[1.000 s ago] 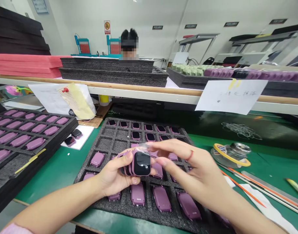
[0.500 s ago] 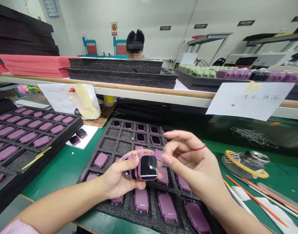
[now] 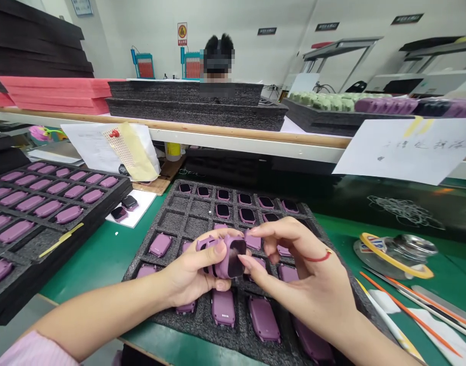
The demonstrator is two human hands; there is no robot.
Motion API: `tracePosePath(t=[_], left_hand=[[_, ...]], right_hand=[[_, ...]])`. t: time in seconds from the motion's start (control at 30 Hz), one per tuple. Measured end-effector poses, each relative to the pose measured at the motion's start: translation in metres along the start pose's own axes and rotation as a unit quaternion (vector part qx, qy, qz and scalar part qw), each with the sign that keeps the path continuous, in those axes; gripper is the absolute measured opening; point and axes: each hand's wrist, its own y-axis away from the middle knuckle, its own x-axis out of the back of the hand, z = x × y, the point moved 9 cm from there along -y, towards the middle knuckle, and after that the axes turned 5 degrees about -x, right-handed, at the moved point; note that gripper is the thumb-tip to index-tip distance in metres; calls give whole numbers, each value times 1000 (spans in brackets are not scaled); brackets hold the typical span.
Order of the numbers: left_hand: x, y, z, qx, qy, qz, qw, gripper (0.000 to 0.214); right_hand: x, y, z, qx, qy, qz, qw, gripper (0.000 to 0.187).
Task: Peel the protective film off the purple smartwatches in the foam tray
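Note:
My left hand [image 3: 195, 264] is closed around a small stack of purple watch cases [image 3: 210, 254], thumb on top and fingers below. The front watch case [image 3: 236, 256] has its dark screen turned to the right. At that screen is my right hand [image 3: 294, 259], its thumb tip at the right edge and its index finger stretched out above, apart from the thumb. I cannot make out any film between them. Under both hands lies a black foam tray [image 3: 172, 221] holding purple watch cases, some screen up and some back up.
Another foam tray of purple cases [image 3: 29, 249] stands at left, beside two watches [image 3: 120, 213] on white paper. A glass jar [image 3: 403, 254] with a yellow ring and several thin sticks [image 3: 412, 312] lie at right. A shelf edge [image 3: 233, 136] crosses behind; a person sits beyond.
The clear film seen lifting off the front screen no longer shows. My right thumb has moved to the screen's edge, and the front case has turned further to the right. The view has shifted slightly.

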Motion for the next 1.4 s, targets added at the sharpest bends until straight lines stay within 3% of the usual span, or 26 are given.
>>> tracePosePath(t=[0.17, 0.33, 0.53, 0.7, 0.8, 0.87, 0.93, 1.07, 1.2, 1.3, 1.4], left_hand=[[-1, -1, 2, -26, -35, 13, 999, 42], [9, -2, -3, 10, 3, 69, 998, 47], [-7, 0, -14, 82, 27, -43, 995, 63], [-3, -2, -10, 56, 15, -19, 998, 55], [-2, -2, -10, 47, -11, -4, 999, 50], [-7, 0, -18, 90, -42, -28, 995, 44], [-12, 5, -30, 147, -79, -69, 984, 42], [-19, 11, -38, 194, -123, -136, 964, 43], [-15, 11, -30, 186, -163, -143, 958, 31], [-9, 9, -23, 167, -179, -120, 962, 21], [-4, 5, -19, 131, -163, -74, 975, 27]], right_hand=[[-22, 5, -6, 39, 29, -100, 994, 66], [-15, 2, -4, 39, -9, -60, 997, 51], [-16, -1, -4, 57, -4, -59, 997, 51], [-17, -1, -8, 95, 23, -74, 992, 51], [-9, -13, 18, 31, 21, -44, 998, 43], [-9, -24, 49, -66, 9, -15, 998, 34], [-21, -34, 73, -128, 18, -19, 991, 33], [-77, -45, 80, -101, 60, -99, 988, 33], [-116, -44, 80, -75, 62, -136, 986, 26], [-113, -46, 83, -82, 47, -130, 987, 24], [-84, -50, 78, -99, 24, -99, 990, 22]])
